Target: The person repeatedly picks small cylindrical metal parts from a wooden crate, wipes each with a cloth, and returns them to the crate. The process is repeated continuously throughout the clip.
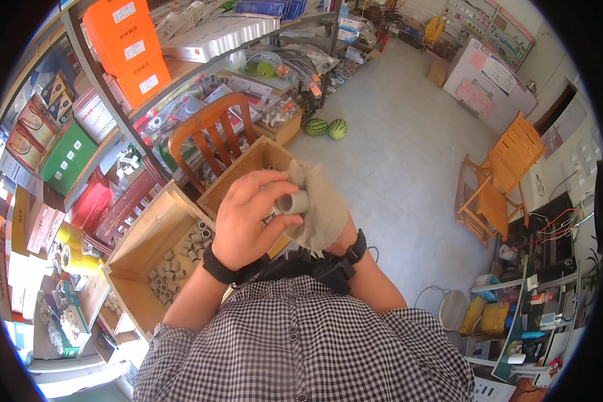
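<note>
Left hand (251,209) pinches grey fitting (300,202) thumb-to-finger, leaving its bore exposed, cloth (327,213) behind; right hand (346,239) mostly hidden, can't tell grip.

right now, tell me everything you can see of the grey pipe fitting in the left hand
The grey pipe fitting is a short, hollow cylinder, apparently plastic, held roughly sideways with a dark round opening facing left and toward the camera. The left hand pinches it, fingers above and thumb below. Its right end is hidden against the beige cloth.
</note>
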